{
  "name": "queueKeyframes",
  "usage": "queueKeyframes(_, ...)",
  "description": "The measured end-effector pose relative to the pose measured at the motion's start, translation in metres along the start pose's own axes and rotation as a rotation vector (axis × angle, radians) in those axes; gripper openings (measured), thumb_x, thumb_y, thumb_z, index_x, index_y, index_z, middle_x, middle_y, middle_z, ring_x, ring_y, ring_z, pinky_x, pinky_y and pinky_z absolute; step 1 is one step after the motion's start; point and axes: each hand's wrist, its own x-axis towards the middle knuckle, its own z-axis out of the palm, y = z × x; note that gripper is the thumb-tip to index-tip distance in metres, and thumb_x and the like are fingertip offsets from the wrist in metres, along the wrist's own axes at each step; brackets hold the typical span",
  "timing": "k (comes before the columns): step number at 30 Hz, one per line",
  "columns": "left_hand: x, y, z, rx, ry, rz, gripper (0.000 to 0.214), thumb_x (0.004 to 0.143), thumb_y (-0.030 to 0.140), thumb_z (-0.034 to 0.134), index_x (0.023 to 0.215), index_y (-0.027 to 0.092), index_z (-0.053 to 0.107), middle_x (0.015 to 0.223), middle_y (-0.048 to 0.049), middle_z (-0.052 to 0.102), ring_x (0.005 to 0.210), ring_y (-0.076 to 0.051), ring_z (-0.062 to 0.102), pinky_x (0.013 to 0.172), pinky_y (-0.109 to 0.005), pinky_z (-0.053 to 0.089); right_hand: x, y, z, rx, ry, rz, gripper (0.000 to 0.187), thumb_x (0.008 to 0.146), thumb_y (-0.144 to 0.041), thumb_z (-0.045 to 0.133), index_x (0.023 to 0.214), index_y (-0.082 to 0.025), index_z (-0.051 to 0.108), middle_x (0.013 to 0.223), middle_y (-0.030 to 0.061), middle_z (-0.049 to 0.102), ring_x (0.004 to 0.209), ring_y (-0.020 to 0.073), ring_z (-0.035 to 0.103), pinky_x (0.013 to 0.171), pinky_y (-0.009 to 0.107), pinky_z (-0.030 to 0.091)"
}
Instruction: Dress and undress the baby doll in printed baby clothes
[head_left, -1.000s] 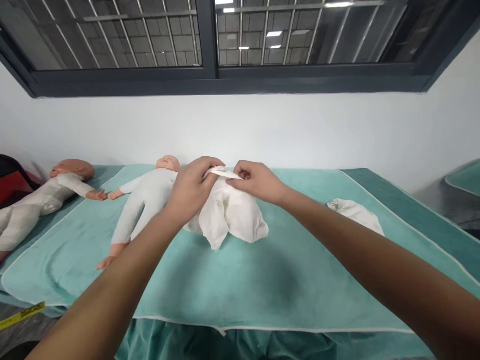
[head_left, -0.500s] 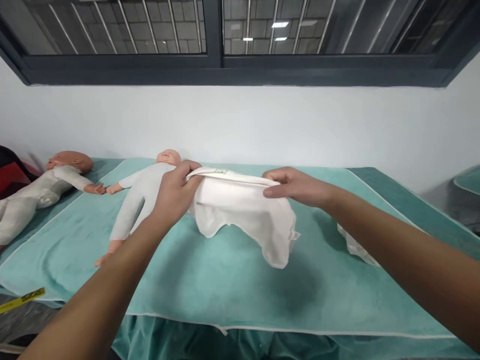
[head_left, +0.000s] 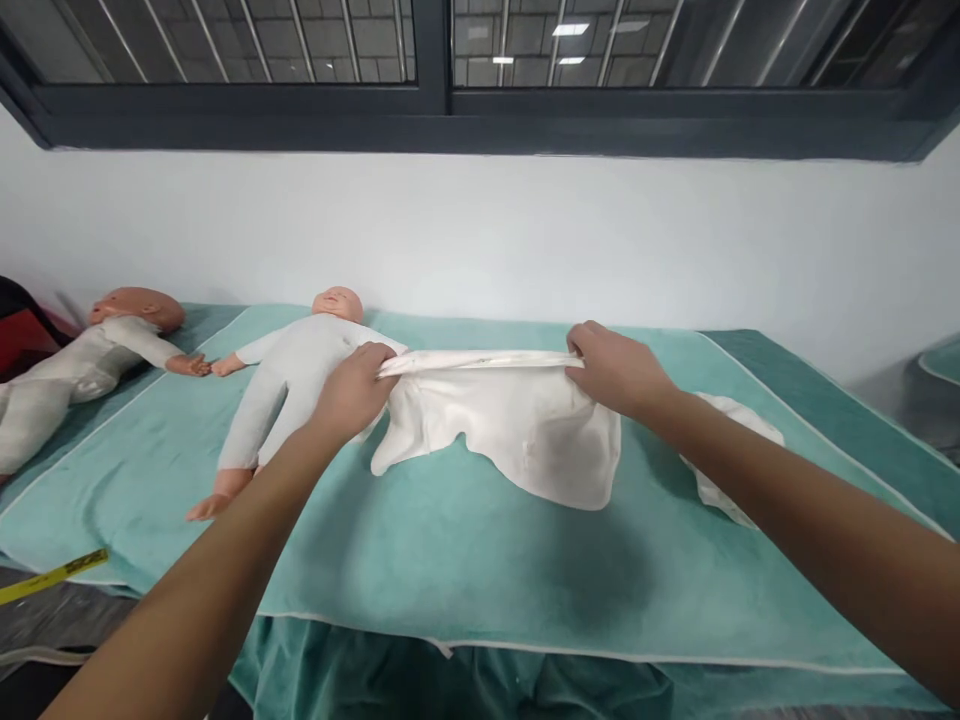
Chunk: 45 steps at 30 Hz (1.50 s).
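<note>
Both my hands hold a white baby garment (head_left: 517,425) by its top edge, stretched wide just above the teal towel (head_left: 450,560). My left hand (head_left: 352,390) is closed on the garment's left corner, next to a baby doll in a pale grey suit (head_left: 289,385) that lies on its back. My right hand (head_left: 611,368) is closed on the right corner. The cloth hangs down from the taut edge and its lower part rests on the towel.
A second doll (head_left: 82,365) lies at the far left, its hand touching the first doll's hand. Another crumpled white cloth (head_left: 739,420) lies behind my right forearm. A white wall and dark window frame stand behind the table. A yellow tape (head_left: 52,575) shows at lower left.
My hands have moved apart, pulling the bunched garment out into a wide, taut span. The garment has come down closer to the towel.
</note>
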Motion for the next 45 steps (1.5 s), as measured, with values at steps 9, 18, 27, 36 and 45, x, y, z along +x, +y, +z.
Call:
queueKeyframes(9, 0.005, 0.002, -0.021, 0.041, 0.036, -0.262, 0.040, 0.083, 0.058, 0.047, 0.101, 0.026, 0.063, 0.090, -0.0052, 0.072, 0.084, -0.027, 0.065, 0.067, -0.032, 0.043, -0.001, 0.039, -0.005, 0.332, -0.127, 0.157, 0.026, 0.077, -0.025, 0.049, 0.097, -0.024, 0.067, 0.099, 0.0028, 0.071, 0.083, 0.0204, 0.063, 0.065, 0.027, 0.044)
queueKeyframes(18, 0.068, -0.023, 0.048, 0.154, -0.412, -0.280, 0.059, 0.077, 0.062, 0.053, 0.116, 0.019, 0.061, 0.119, -0.0156, 0.067, 0.104, -0.035, 0.063, 0.083, -0.042, 0.049, 0.057, 0.034, 0.042, -0.154, -0.345, 0.189, 0.030, 0.075, -0.025, 0.058, 0.102, -0.020, 0.069, 0.100, 0.0128, 0.069, 0.086, 0.0286, 0.063, 0.069, 0.038, 0.046)
queueKeyframes(27, 0.027, 0.016, 0.127, 0.275, -0.078, 0.213, 0.037, 0.089, 0.013, 0.036, 0.119, 0.018, 0.058, 0.132, -0.0137, 0.056, 0.122, -0.031, 0.050, 0.099, -0.047, 0.041, 0.024, -0.032, 0.116, -0.071, -0.019, -0.178, 0.031, 0.092, -0.012, 0.036, 0.111, -0.015, 0.061, 0.122, 0.0165, 0.060, 0.116, 0.0294, 0.049, 0.094, 0.040, 0.039)
queueKeyframes(36, 0.038, 0.010, 0.159, 0.175, -0.077, 0.024, 0.062, 0.097, 0.044, 0.030, 0.151, 0.016, 0.026, 0.153, -0.0160, 0.039, 0.140, -0.034, 0.034, 0.111, -0.053, 0.030, 0.050, -0.040, 0.157, 0.024, 0.054, 0.074, 0.058, 0.096, -0.040, 0.042, 0.147, -0.013, 0.035, 0.154, 0.0194, 0.034, 0.137, 0.0361, 0.033, 0.107, 0.053, 0.029)
queueKeyframes(45, 0.039, 0.014, 0.151, 0.198, -0.173, 0.033, 0.053, 0.097, 0.038, 0.030, 0.145, 0.016, 0.039, 0.147, -0.0171, 0.048, 0.135, -0.035, 0.044, 0.109, -0.054, 0.034, 0.051, -0.033, 0.153, 0.092, -0.087, -0.008, 0.053, 0.099, -0.037, 0.033, 0.145, -0.011, 0.039, 0.154, 0.0171, 0.037, 0.139, 0.0321, 0.034, 0.112, 0.051, 0.028)
